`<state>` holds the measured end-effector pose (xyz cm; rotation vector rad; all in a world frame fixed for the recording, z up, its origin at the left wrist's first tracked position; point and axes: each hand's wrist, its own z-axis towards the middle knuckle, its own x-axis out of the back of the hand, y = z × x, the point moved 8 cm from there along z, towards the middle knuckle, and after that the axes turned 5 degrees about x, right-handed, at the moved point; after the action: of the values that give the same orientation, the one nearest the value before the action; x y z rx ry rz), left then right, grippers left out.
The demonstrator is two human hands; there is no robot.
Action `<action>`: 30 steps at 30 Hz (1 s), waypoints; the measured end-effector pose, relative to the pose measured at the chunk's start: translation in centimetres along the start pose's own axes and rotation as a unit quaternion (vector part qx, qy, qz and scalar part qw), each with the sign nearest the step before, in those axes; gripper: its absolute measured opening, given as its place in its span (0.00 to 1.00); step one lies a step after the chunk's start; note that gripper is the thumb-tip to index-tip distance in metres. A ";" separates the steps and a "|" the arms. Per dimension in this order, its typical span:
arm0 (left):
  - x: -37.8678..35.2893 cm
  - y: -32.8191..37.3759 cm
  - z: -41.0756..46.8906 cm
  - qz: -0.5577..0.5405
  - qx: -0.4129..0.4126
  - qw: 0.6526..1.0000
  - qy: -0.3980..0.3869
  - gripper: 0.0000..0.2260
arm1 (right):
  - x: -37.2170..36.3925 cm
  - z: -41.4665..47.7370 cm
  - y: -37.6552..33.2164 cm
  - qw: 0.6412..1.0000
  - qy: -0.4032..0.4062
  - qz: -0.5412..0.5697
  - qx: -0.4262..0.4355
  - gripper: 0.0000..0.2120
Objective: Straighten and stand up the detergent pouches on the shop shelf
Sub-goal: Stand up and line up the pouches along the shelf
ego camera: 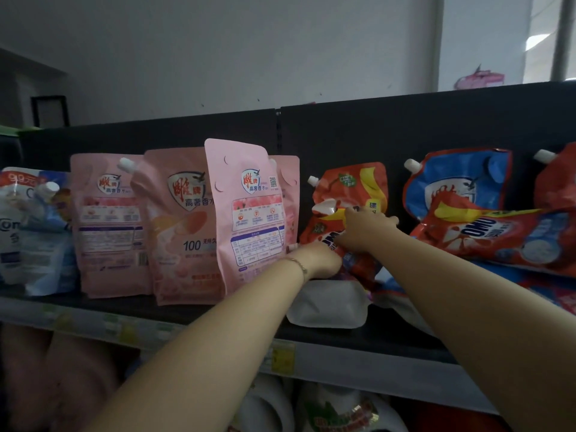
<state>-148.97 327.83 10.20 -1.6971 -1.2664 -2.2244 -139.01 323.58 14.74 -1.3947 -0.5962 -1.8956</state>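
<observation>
Several pink detergent pouches (pixel 249 213) stand upright on the black shelf (pixel 389 335). To their right a crumpled red pouch (pixel 324 232) leans in front of an upright red pouch (pixel 352 185). My left hand (pixel 321 260) grips the leaning pouch low on its left side. My right hand (pixel 364 229) holds it higher up, fingers curled over its upper right part. A white pouch (pixel 327 304) lies flat beneath them. Further right, a red OMO pouch (pixel 498 238) lies on its side against a blue pouch (pixel 458 179).
Blue-and-white pouches (pixel 34 232) stand at the shelf's far left. Another red pouch (pixel 558 182) shows at the right edge. The dark back panel (pixel 405 129) closes the shelf behind. Price tags (pixel 282 358) line the front rail, and white bottles (pixel 339 413) sit on the shelf below.
</observation>
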 end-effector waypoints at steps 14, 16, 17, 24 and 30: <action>-3.3 -1.9 3.7 -0.103 0.060 0.993 -0.024 0.25 | -0.3 1.7 1.7 0.982 -0.028 0.174 -0.070 0.37; -3.1 -2.8 3.7 -0.127 0.075 0.989 -0.003 0.26 | 0.4 1.2 2.2 0.974 -0.001 0.212 -0.075 0.35; -2.9 -3.3 3.6 -0.129 0.079 0.988 0.011 0.24 | 0.8 0.9 2.5 0.969 0.016 0.233 -0.077 0.33; -2.7 -4.3 2.5 -0.128 0.093 0.987 0.025 0.23 | 2.5 -1.7 5.5 0.900 0.109 0.413 -0.082 0.20; -3.0 -4.4 3.0 -0.227 0.086 0.970 0.024 0.28 | 2.6 -4.4 6.4 0.824 0.092 0.557 -0.060 0.23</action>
<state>-147.65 331.41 5.41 -1.3884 -1.9328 -2.2686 -137.40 315.56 15.60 -1.1771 0.4163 -1.0561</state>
